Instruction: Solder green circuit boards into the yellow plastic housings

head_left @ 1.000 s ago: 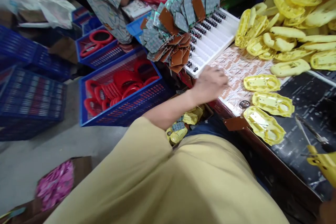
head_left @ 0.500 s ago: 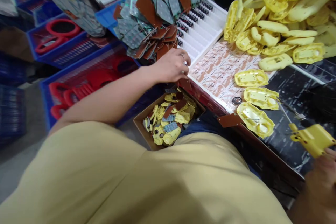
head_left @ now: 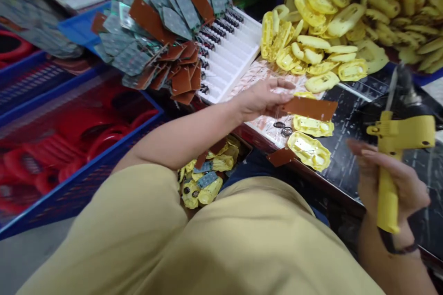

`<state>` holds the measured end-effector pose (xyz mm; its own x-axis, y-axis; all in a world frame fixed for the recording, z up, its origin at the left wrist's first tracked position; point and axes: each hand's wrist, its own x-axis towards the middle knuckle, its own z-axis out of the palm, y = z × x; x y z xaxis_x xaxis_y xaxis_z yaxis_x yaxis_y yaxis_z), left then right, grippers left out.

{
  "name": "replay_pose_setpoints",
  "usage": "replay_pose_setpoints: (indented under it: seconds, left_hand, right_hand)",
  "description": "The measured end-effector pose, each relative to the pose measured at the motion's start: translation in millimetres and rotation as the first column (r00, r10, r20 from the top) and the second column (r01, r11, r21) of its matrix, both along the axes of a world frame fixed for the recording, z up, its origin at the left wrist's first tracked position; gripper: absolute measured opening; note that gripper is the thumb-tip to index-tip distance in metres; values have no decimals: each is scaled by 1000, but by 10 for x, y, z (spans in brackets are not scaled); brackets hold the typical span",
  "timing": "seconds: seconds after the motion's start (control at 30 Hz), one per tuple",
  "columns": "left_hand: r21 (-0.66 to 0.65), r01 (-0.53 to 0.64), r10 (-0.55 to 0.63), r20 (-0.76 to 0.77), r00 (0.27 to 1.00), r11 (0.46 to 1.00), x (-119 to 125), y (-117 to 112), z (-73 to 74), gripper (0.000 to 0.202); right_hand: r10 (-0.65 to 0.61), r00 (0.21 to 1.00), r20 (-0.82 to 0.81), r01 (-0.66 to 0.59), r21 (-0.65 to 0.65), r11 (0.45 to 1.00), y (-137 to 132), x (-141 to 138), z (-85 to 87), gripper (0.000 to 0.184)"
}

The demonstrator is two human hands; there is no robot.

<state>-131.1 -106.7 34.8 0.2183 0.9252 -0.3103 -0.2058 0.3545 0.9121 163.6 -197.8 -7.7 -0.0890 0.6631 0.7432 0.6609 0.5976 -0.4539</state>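
Observation:
My left hand (head_left: 260,99) pinches a brown circuit board (head_left: 309,108) by its left end and holds it flat above a yellow plastic shell (head_left: 313,126) on the bench. A second yellow shell (head_left: 309,150) lies just nearer me. My right hand (head_left: 391,183) grips the handle of a yellow electric screwdriver (head_left: 392,156), its body level and its bit pointing up and away. A heap of brown and grey-green circuit boards (head_left: 162,32) fans out at the upper left, beside a white slotted tray (head_left: 230,57).
A big pile of yellow shells (head_left: 353,4) fills the upper right. Blue crates (head_left: 86,156) with red rings stand at the left. A box of yellow and brown scraps (head_left: 204,179) sits by my lap. A loose brown board (head_left: 281,156) lies on the bench edge, small rings (head_left: 283,128) beside it.
My left hand left the pile of boards and moved right, now holding a brown board over the shells. My right hand rose into view with the screwdriver. The view swung right.

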Motion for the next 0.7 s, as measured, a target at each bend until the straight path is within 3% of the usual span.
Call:
replay_pose_setpoints:
  seconds: [0.1, 0.17, 0.23, 0.3, 0.4, 0.47, 0.53, 0.57, 0.6, 0.7]
  left_hand:
    - [-191, 172, -150, 125, 981, 966, 355, -82, -50, 15]
    - [-251, 274, -238, 164, 957, 928, 485, -128, -106, 14]
    - [-242, 357, -319, 180, 930, 902, 542, -161, -166, 25]
    - [-164, 405, -377, 177, 909, 900, 549, -181, -215, 37]
    - [-6, 446, -442, 112, 890, 895, 524, -196, -267, 33]
    - [109, 474, -475, -25, 880, 873, 506, -211, -304, 20]
    - [314, 459, -393, -251, 885, 831, 493, -240, -354, 19]
    - [451, 440, -288, -367, 885, 777, 490, -260, -382, 29]
    - [588, 424, -148, -459, 876, 689, 490, -283, -411, 38]
    - [823, 466, 243, -549, 800, 326, 521, -353, -478, 34]
  right_hand:
    - [195, 960, 199, -206, 33, 978, 88, -127, 157, 18]
    - [136, 965, 222, -155, 69, 986, 112, -163, 189, 20]
    - [-1, 995, 95, -10, 105, 994, 114, -171, 177, 16]
    - [-114, 991, -75, 117, 40, 992, 106, -164, 147, 22]
    - [-159, 964, -215, 138, -106, 985, 94, -145, 106, 32]
    - [-169, 950, -262, 136, -141, 981, 92, -135, 83, 37]
    - [-182, 940, -288, 141, -157, 977, 93, -130, 58, 40]
    - [-188, 936, -296, 146, -159, 976, 93, -130, 45, 42]
    - [-193, 933, -303, 150, -159, 976, 93, -131, 33, 43]
    - [-191, 928, -321, 146, -161, 976, 85, -144, 1, 44]
